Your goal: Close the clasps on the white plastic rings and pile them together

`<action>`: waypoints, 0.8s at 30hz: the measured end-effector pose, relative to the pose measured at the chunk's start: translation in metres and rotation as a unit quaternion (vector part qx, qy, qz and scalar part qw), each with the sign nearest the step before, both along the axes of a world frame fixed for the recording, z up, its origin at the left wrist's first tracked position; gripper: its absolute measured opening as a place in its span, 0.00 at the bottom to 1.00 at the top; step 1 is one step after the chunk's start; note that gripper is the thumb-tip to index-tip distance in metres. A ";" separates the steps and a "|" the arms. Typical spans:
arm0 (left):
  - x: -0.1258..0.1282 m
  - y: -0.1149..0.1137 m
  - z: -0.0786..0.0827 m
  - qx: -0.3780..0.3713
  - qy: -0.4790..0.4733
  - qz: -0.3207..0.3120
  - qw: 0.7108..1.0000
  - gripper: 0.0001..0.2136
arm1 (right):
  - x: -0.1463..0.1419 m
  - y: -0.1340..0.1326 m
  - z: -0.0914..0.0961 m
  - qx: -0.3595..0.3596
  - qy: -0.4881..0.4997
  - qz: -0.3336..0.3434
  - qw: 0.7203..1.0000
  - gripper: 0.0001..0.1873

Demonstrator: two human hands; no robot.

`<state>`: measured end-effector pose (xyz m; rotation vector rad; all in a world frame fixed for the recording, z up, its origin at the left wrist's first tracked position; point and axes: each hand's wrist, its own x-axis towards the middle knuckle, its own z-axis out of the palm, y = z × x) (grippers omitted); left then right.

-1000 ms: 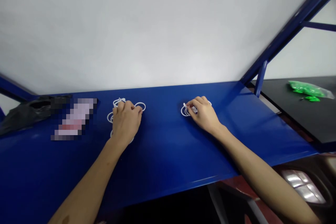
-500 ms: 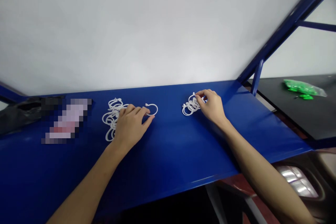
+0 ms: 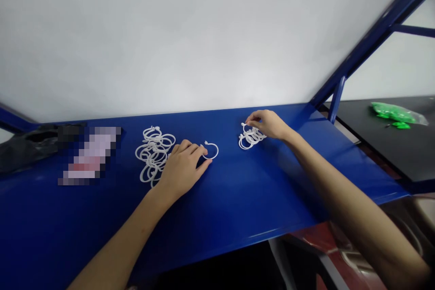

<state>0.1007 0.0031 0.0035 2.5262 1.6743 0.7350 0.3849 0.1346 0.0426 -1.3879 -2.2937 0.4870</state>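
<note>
Between the thumb and fingers of my left hand is a single white plastic curtain ring, its gap and knobbed end facing away from me. Close on that hand's left lies a loose heap of white rings, partly covered by the hand. My right hand is at a smaller cluster of rings farther right, thumb and index finger pinched on one ring at the cluster's upper edge. Its other fingers are curled and partly hidden.
The rings lie on a blue tabletop against a pale wall. At the left are a black bag and a blurred-out pack. Beyond a blue frame post, a black table carries a bag of green pieces.
My left hand has shifted right with its ring, uncovering more of the left heap. My right hand has moved slightly left and up, now over the cluster's upper edge.
</note>
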 end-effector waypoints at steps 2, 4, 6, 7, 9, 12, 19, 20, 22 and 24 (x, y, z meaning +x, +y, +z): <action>0.000 0.000 0.000 -0.002 -0.001 -0.001 1.000 0.06 | -0.002 0.012 0.003 -0.025 -0.014 0.040 0.999 0.08; 0.000 0.000 -0.001 -0.004 0.001 -0.002 1.000 0.06 | -0.004 0.021 0.004 -0.046 -0.036 0.082 0.995 0.08; 0.000 0.000 -0.001 -0.005 0.005 -0.003 1.000 0.06 | -0.007 0.026 0.003 -0.057 -0.065 0.116 0.989 0.08; 0.000 0.000 -0.001 -0.007 0.007 -0.003 1.000 0.06 | -0.008 0.027 0.002 -0.057 -0.077 0.127 0.987 0.08; 0.000 0.000 -0.001 -0.009 0.010 -0.003 1.000 0.07 | -0.010 0.028 0.002 -0.053 -0.092 0.141 0.984 0.08; 0.000 0.000 -0.001 -0.011 0.007 -0.003 1.000 0.07 | -0.011 0.026 0.003 -0.048 -0.080 0.140 0.986 0.08; 0.002 -0.001 -0.001 -0.008 -0.010 -0.003 1.000 0.06 | -0.020 0.007 0.012 0.072 -0.019 0.054 0.996 0.09; 0.002 -0.001 0.000 -0.006 -0.014 -0.003 1.000 0.06 | -0.023 -0.002 0.013 0.096 -0.004 0.041 0.994 0.09; 0.004 -0.002 0.001 0.008 -0.027 -0.003 1.000 0.06 | -0.032 -0.023 0.014 0.129 0.042 0.030 0.990 0.10; 0.006 -0.003 0.002 0.036 -0.045 -0.005 0.998 0.06 | -0.044 -0.049 0.013 0.122 0.102 0.032 0.987 0.10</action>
